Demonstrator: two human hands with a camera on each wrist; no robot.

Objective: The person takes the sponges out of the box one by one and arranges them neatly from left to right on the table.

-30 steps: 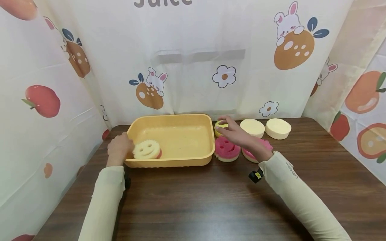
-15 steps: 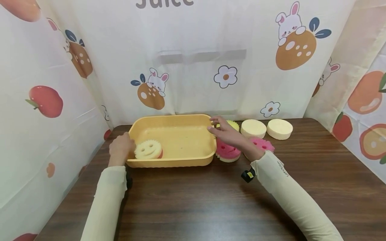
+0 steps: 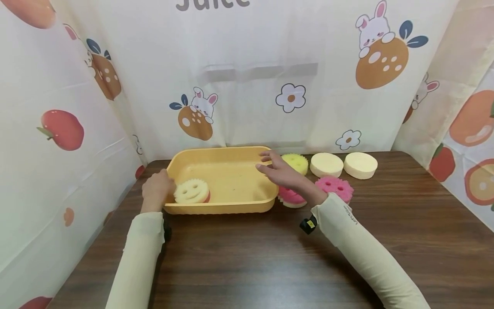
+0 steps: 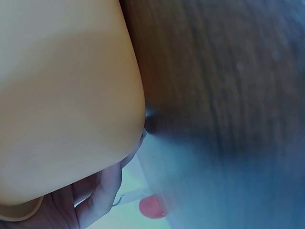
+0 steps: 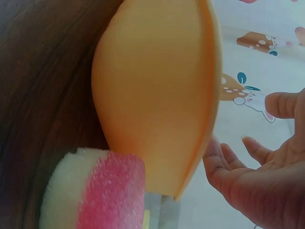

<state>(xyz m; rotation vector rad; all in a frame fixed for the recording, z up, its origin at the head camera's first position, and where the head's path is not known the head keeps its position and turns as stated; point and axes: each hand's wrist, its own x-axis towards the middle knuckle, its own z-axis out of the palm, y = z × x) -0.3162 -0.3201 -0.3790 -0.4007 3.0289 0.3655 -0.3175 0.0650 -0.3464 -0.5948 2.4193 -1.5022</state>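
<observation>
A yellow plastic tray (image 3: pixel 231 207) stands on the table. Inside at its left end lies a smiley-face scrubbing sponge (image 3: pixel 191 191), cream on top and pink below. My left hand (image 3: pixel 157 189) grips the tray's left side; the left wrist view has its bent fingers (image 4: pixel 102 191) against the outer wall. Over the tray's right rim hovers my right hand (image 3: pixel 283 174), fingers spread and holding nothing. Just right of the tray, partly hidden under the right forearm, is a pink smiley sponge (image 3: pixel 292 199); its pink and cream layers (image 5: pixel 112 191) show in the right wrist view.
A yellow sponge (image 3: pixel 296 164) sits behind the pink one. Two round cream sponges (image 3: pixel 326 165) stand farther right along the back edge, with another pink sponge (image 3: pixel 335 187) in front. A printed curtain (image 3: pixel 247 111) closes off the back and sides of the brown table (image 3: pixel 239 257).
My right hand has moved left, from above the yellow sponge to over the tray's right rim, uncovering the sponges. My left hand stays at the tray's left side.
</observation>
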